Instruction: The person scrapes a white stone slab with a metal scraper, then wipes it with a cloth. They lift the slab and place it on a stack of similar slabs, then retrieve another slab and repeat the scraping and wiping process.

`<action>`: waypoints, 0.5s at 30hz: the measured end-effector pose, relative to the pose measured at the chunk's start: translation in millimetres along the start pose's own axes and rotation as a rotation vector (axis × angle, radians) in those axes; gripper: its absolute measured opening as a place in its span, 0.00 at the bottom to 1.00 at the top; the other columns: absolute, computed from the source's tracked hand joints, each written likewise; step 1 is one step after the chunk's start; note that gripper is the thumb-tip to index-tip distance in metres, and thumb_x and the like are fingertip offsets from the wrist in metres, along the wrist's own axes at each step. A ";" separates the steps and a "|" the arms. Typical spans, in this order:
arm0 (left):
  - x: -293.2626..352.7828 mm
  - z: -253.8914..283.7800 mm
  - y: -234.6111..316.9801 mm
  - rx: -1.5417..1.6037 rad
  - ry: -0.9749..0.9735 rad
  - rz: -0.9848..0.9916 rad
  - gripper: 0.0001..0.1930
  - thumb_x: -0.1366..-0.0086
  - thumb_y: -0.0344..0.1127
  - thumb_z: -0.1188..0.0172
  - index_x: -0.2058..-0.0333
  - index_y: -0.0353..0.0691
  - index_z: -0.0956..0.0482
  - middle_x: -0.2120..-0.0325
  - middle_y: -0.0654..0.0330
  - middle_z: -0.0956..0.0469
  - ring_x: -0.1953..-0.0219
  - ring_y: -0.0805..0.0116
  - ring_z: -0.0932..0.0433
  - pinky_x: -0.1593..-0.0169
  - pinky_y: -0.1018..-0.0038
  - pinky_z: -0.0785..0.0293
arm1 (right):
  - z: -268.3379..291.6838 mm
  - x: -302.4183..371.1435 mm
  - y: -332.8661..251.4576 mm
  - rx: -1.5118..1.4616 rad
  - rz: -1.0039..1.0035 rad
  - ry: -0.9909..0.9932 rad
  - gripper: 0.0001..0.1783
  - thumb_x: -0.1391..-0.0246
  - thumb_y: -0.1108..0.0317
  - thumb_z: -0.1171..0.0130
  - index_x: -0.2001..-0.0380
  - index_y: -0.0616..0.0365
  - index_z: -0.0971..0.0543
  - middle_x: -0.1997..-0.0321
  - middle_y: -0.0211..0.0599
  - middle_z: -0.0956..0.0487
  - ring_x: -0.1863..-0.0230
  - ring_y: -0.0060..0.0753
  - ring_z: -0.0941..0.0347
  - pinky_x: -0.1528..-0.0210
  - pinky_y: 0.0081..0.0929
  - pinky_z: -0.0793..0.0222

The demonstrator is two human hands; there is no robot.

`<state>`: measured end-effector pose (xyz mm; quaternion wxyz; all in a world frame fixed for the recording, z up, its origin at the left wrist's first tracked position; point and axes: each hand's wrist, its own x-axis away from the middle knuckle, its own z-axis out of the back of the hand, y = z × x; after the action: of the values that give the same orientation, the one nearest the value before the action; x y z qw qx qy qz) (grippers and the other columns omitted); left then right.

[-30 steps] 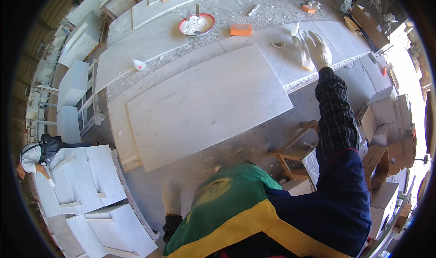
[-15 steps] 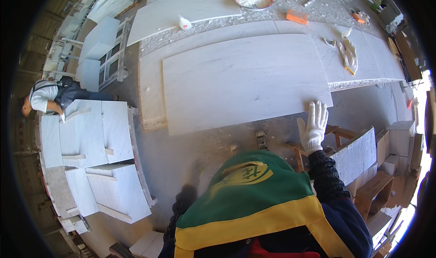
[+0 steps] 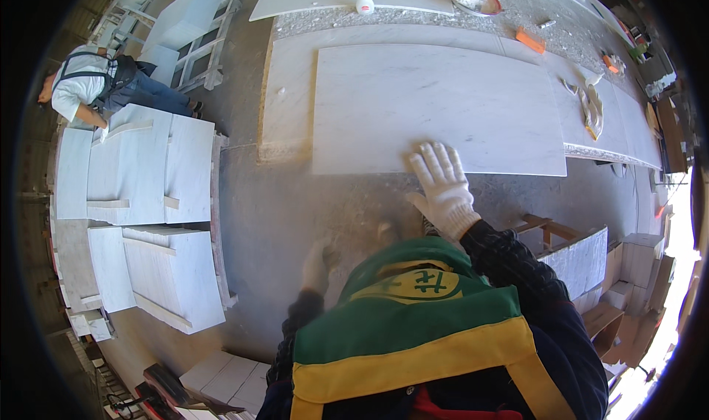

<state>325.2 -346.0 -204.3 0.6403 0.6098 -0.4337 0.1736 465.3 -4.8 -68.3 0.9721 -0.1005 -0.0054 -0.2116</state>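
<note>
The right hand [image 3: 449,202] has its fingers [image 3: 436,165] slightly spread over the near edge of the white slab [image 3: 428,98] on the table [image 3: 421,22]. The left hand [image 3: 315,270] is blurred; its fingers I can't make out.

Grey bench [image 3: 567,50]: a lower slab [image 3: 295,110] and orange block [image 3: 530,40] are borne
Lower slab: overlaid by the upper slab [image 3: 439,106]

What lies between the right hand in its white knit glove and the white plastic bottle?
In the head view: the large white rectangular grey-veined slab, the exposed margin of the pale slab beneath, then a grey speckled strip.
</note>
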 end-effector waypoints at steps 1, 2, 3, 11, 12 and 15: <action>2.3 5.2 -2.2 0.022 0.022 0.010 0.23 0.24 0.52 0.46 0.47 0.36 0.23 0.51 0.52 0.19 0.52 0.55 0.18 0.52 0.61 0.22 | 0.7 -11.1 -15.7 -0.018 0.088 0.061 0.44 0.38 0.44 0.39 0.28 0.58 0.38 0.19 0.50 0.46 0.16 0.54 0.58 0.16 0.54 0.68; 2.6 10.7 -5.1 0.036 0.015 0.005 0.23 0.24 0.52 0.46 0.47 0.36 0.23 0.51 0.52 0.19 0.52 0.55 0.18 0.52 0.61 0.22 | 0.1 -22.5 -30.9 -0.026 0.135 0.074 0.41 0.40 0.48 0.38 0.30 0.56 0.36 0.23 0.48 0.41 0.19 0.54 0.53 0.18 0.55 0.63; 1.6 17.0 -9.3 0.050 0.022 0.009 0.23 0.24 0.52 0.46 0.47 0.37 0.23 0.51 0.53 0.19 0.52 0.55 0.18 0.52 0.61 0.22 | -1.1 -32.8 -45.1 -0.046 0.215 0.166 0.38 0.41 0.51 0.37 0.32 0.55 0.34 0.27 0.47 0.36 0.22 0.54 0.48 0.20 0.56 0.58; -36.7 65.9 -44.0 -0.228 -0.080 -0.259 0.20 0.25 0.51 0.44 0.49 0.39 0.22 0.54 0.55 0.19 0.55 0.58 0.19 0.53 0.63 0.22 | -13.0 -84.4 -107.7 -0.007 0.505 0.155 0.40 0.47 0.49 0.33 0.35 0.57 0.29 0.29 0.43 0.33 0.23 0.51 0.45 0.19 0.58 0.59; -40.1 61.6 -44.0 -0.223 -0.065 -0.232 0.18 0.25 0.50 0.43 0.52 0.41 0.22 0.57 0.57 0.19 0.57 0.60 0.19 0.54 0.65 0.22 | -14.3 -84.6 -108.5 -0.062 0.529 0.292 0.39 0.50 0.52 0.32 0.36 0.56 0.28 0.31 0.43 0.31 0.25 0.49 0.43 0.21 0.55 0.55; -39.2 47.0 -30.0 0.198 -0.114 -0.009 0.14 0.26 0.47 0.42 0.54 0.43 0.21 0.59 0.60 0.19 0.57 0.63 0.21 0.53 0.67 0.23 | -10.6 -75.6 -90.2 -0.028 0.495 0.070 0.40 0.40 0.49 0.41 0.28 0.52 0.36 0.22 0.43 0.42 0.19 0.47 0.54 0.18 0.50 0.64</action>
<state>309.5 -383.7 -258.9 0.5519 0.6808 -0.4475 0.1779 358.9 -56.2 -65.3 0.9925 -0.1046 0.0561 0.0295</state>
